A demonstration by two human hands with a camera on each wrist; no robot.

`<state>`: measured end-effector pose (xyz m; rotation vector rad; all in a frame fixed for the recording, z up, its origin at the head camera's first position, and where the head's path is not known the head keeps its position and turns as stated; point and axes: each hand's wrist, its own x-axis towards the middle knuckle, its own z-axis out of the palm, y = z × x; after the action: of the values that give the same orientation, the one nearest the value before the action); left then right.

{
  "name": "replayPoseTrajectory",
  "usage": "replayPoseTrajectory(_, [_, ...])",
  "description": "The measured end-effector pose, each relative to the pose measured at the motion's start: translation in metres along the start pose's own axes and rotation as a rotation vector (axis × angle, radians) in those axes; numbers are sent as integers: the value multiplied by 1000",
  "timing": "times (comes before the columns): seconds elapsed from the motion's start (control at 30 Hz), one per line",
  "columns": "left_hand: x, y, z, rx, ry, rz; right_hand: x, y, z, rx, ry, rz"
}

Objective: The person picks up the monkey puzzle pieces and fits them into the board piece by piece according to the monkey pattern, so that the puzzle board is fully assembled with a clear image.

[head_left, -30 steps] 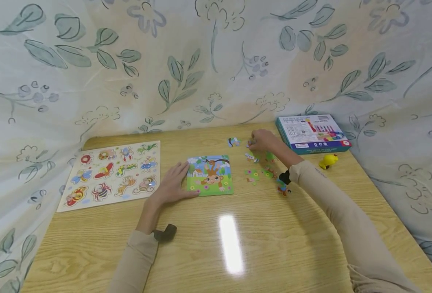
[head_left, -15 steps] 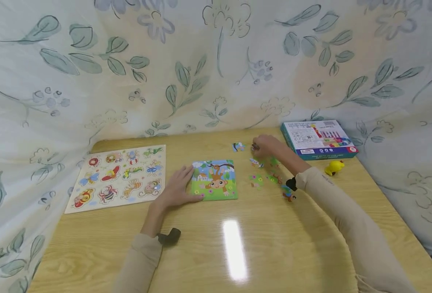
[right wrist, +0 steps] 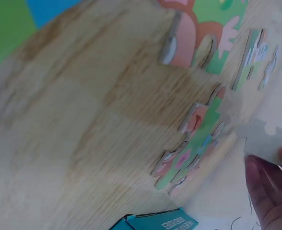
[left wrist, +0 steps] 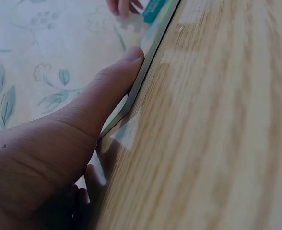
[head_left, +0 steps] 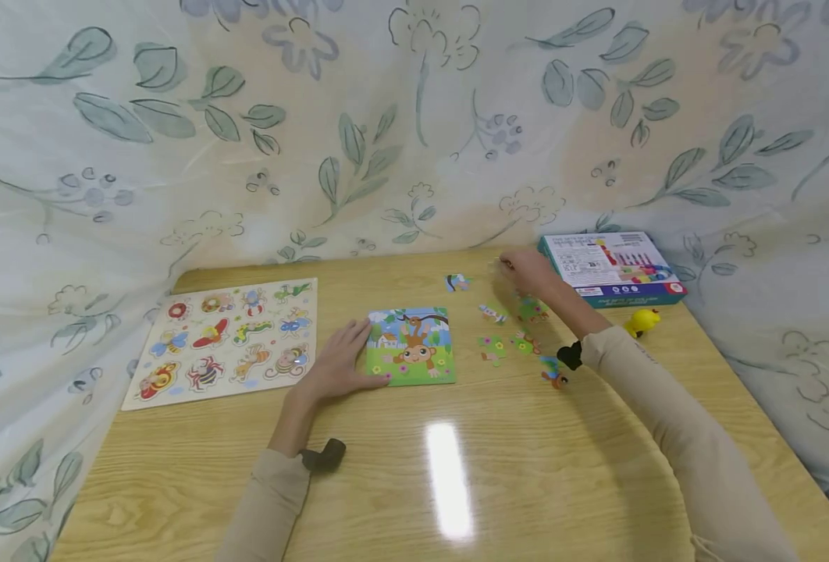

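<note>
A square monkey puzzle board (head_left: pixel 410 346) lies on the table. My left hand (head_left: pixel 337 359) rests at its left side, fingers extended and thumb along the lower left corner. In the left wrist view the thumb (left wrist: pixel 117 76) lies against the board's edge. Up at the right, my right hand (head_left: pixel 529 273) pinches a puzzle piece (right wrist: pixel 266 140) between thumb and fingers, above the table; its plain pale side faces the right wrist camera. Loose puzzle pieces lie between board and right forearm, among them a green one (head_left: pixel 492 348) and a blue one (head_left: pixel 457 282).
A wooden peg board with insect pictures (head_left: pixel 226 337) lies on the left. At the back right is a teal-edged box (head_left: pixel 611 268), with a yellow toy chick (head_left: pixel 642 321) in front of it. A patterned cloth (head_left: pixel 414 140) hangs behind the table.
My right hand has moved right and slightly back with the piece, uncovering more of the loose pieces. The head view has shifted a little. My left hand stays at the board.
</note>
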<state>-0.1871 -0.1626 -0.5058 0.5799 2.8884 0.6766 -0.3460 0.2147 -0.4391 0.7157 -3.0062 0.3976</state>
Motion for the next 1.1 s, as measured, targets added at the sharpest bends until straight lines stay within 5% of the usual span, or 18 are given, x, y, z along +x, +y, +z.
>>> replayPoseTrajectory(0.2, [1,0,0,4,-1,-8,-2,8,2,148,109,26])
replayPoseTrajectory(0.47, [2,-1,1,-1,-1,-2,-6,8,1,666,42,101])
replayPoseTrajectory(0.63, [2,-2,1,-10,-6,-2,-8,6,1,737,8,168])
replayPoseTrajectory(0.87, [3,-3,-2,-19,-9,5,-6,0,6,902,48,132])
replayPoseTrajectory(1.1, [4,-4,-4,-19,-12,9,-4,-7,12,952,57,163])
